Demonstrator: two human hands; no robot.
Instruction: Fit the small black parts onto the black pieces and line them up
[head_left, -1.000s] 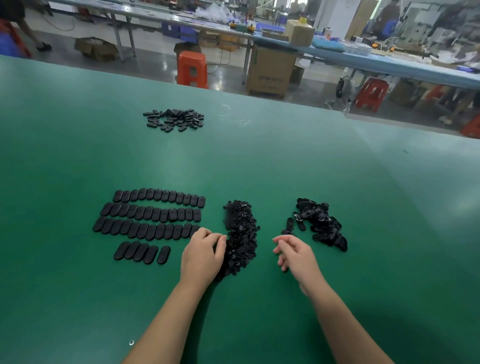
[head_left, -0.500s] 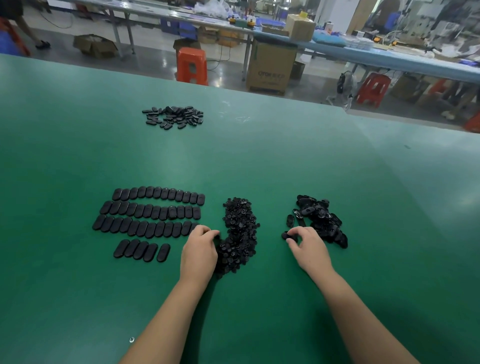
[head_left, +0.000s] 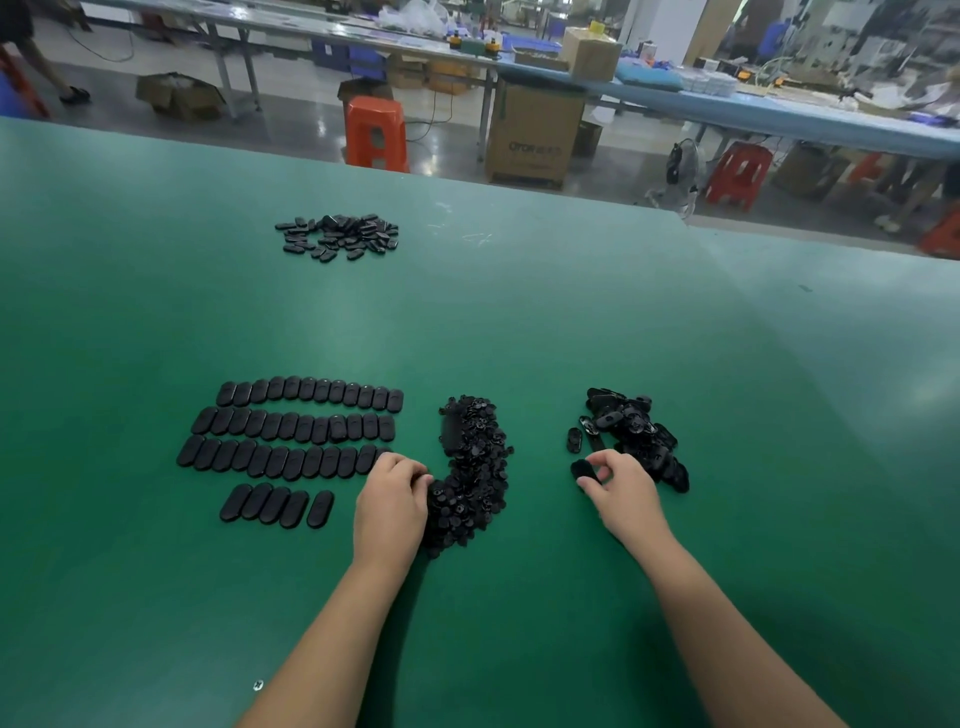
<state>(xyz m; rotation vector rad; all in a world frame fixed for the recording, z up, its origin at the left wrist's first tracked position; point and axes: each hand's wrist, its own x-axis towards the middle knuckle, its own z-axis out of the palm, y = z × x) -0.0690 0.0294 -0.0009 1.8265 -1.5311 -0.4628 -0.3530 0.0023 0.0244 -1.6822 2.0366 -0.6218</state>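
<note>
A curved heap of small black parts (head_left: 475, 467) lies in the middle of the green table (head_left: 519, 322). My left hand (head_left: 390, 503) rests at the heap's left edge, its fingers curled into the small parts. To the right is a pile of oval black pieces (head_left: 631, 436). My right hand (head_left: 623, 488) pinches one oval black piece (head_left: 581, 472) at that pile's near left corner. Left of the heap, finished oval pieces (head_left: 296, 434) lie in three full rows, with a short fourth row (head_left: 278, 505) in front.
Another small pile of black pieces (head_left: 340, 236) sits far back on the table. A tiny white bit (head_left: 257, 685) lies near my left forearm. Beyond the table's far edge stand orange stools (head_left: 375, 132), cardboard boxes (head_left: 535, 137) and long benches.
My right hand reached forward to the oval-piece pile and took hold of one piece. My left hand shifted slightly forward along the heap of small parts.
</note>
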